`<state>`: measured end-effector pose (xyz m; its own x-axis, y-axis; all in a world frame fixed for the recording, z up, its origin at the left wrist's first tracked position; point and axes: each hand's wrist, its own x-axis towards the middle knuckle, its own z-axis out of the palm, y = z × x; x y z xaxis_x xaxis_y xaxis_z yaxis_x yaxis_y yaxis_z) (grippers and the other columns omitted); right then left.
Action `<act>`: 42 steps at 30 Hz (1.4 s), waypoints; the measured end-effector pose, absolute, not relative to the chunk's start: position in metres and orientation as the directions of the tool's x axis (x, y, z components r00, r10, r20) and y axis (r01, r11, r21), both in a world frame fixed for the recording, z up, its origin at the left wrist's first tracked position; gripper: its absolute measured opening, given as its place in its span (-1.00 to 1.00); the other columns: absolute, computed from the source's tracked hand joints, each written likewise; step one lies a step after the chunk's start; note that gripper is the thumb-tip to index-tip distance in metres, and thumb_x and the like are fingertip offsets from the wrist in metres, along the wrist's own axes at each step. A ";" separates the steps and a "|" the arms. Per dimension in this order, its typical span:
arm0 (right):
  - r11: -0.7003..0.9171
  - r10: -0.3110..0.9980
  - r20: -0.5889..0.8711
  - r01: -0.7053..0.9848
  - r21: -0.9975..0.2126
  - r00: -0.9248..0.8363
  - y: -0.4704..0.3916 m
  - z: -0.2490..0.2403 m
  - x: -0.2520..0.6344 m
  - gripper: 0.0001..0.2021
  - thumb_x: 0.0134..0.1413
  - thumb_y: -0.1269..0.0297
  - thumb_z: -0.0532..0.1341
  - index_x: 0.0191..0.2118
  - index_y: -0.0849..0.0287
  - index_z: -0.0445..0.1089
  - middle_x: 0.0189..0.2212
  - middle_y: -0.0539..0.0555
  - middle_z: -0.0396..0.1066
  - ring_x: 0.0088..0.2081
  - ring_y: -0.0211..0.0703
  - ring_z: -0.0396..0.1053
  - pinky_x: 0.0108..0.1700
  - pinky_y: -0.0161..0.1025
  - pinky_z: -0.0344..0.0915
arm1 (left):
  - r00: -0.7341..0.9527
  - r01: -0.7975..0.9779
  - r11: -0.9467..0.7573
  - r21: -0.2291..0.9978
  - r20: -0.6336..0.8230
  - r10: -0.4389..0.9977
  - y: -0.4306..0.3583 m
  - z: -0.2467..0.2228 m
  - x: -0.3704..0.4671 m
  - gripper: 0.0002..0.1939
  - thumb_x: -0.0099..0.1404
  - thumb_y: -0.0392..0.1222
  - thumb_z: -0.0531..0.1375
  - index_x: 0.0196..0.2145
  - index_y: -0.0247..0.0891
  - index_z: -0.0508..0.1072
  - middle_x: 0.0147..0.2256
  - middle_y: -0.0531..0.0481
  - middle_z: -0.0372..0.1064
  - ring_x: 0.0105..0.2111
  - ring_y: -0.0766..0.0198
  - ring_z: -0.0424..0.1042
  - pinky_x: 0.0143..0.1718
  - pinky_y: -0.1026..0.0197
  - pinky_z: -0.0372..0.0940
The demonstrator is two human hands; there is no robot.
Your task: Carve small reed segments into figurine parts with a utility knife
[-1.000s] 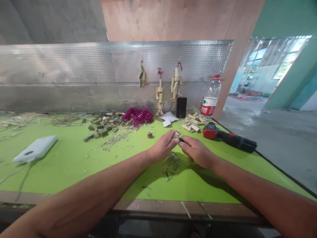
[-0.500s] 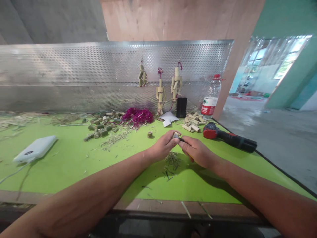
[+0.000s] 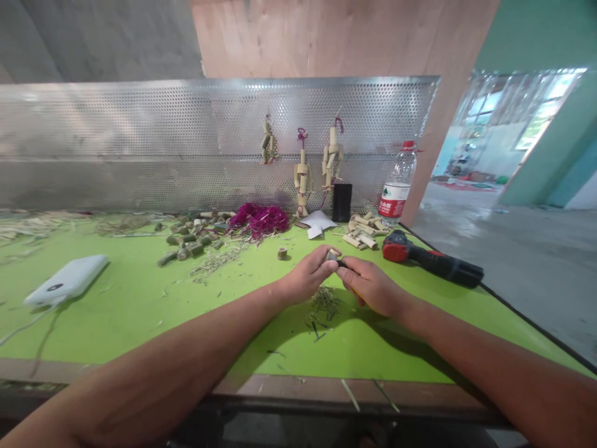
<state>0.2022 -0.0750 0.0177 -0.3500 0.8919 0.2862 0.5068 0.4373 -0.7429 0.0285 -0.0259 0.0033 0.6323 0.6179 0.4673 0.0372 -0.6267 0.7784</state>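
Head view: small pale piece (image 3: 333, 254), light-coloured, mostly hidden by fingers, finer detail unclear; located above the green tabletop (image 3: 140, 323), between the hands. Left hand (image 3: 310, 274) closed around it, thumb and fingers pinched. Right hand (image 3: 373, 286) curled around a tool (image 3: 358, 294) with dark and orange parts; its tip meets the piece. Shavings (image 3: 325, 300) lie below. Short ring (image 3: 282, 253) beyond the left hand, apart. Farther back: purple string (image 3: 259, 221), white paper (image 3: 318, 223), cut tubes (image 3: 364, 231). Power drill (image 3: 429, 258) lies right of the right hand.
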 end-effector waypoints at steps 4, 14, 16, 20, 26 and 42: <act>0.447 0.892 0.325 0.503 -0.740 -0.314 -0.075 0.017 0.202 -0.68 0.25 0.07 0.03 -0.46 0.13 0.09 -0.64 -0.11 0.11 -0.60 -0.34 0.10 -0.53 -0.31 0.02 | 0.595 0.159 -0.643 0.750 0.447 0.668 -0.028 0.008 0.027 -0.65 0.38 0.06 -0.04 -0.27 -0.32 0.26 -0.39 0.02 0.18 -0.38 0.33 0.16 -0.35 0.24 0.14; 0.453 0.888 0.309 0.532 -0.715 -0.340 -0.075 0.018 0.202 -0.68 0.25 0.09 0.02 -0.48 0.14 0.08 -0.64 -0.11 0.10 -0.59 -0.34 0.08 -0.52 -0.31 -0.01 | 0.613 0.158 -0.707 0.690 0.493 0.618 -0.029 0.007 0.028 -0.67 0.39 0.01 -0.06 -0.09 -0.30 0.25 -0.30 -0.03 0.24 -0.30 0.26 0.22 -0.26 0.20 0.18; 0.457 0.888 0.326 0.542 -0.705 -0.325 -0.075 0.017 0.202 -0.68 0.25 0.08 0.02 -0.47 0.14 0.07 -0.64 -0.11 0.10 -0.58 -0.34 0.08 -0.52 -0.31 -0.01 | 0.593 0.205 -0.699 0.685 0.482 0.646 -0.029 0.009 0.027 -0.69 0.39 0.02 -0.05 -0.18 -0.30 0.27 -0.33 -0.01 0.24 -0.33 0.27 0.22 -0.30 0.21 0.16; 0.450 0.892 0.338 0.531 -0.718 -0.299 -0.075 0.018 0.201 -0.67 0.26 0.06 0.01 -0.47 0.13 0.07 -0.63 -0.11 0.11 -0.57 -0.33 0.10 -0.51 -0.31 0.00 | 0.556 0.238 -0.679 0.694 0.476 0.681 -0.028 0.008 0.028 -0.64 0.37 0.08 -0.03 -0.30 -0.30 0.26 -0.39 0.02 0.20 -0.38 0.31 0.18 -0.35 0.24 0.11; 0.425 0.895 0.270 0.492 -0.760 -0.356 -0.076 0.020 0.201 -0.69 0.25 0.08 0.03 -0.46 0.15 0.12 -0.63 -0.11 0.12 -0.60 -0.35 0.09 -0.53 -0.32 0.01 | 0.630 0.023 -0.606 0.795 0.459 0.626 -0.024 0.000 0.029 -0.61 0.38 0.04 -0.03 -0.01 -0.31 0.19 -0.45 0.09 0.11 -0.46 0.36 0.11 -0.41 0.26 0.11; 0.474 0.881 0.372 0.556 -0.683 -0.293 -0.077 0.016 0.201 -0.70 0.25 0.07 0.02 -0.44 0.14 0.12 -0.62 -0.09 0.14 -0.57 -0.33 0.12 -0.53 -0.31 0.02 | 0.580 0.157 -0.604 0.781 0.422 0.697 -0.030 0.011 0.028 -0.68 0.36 0.05 0.00 -0.28 -0.30 0.26 -0.42 0.06 0.14 -0.44 0.37 0.11 -0.42 0.27 0.09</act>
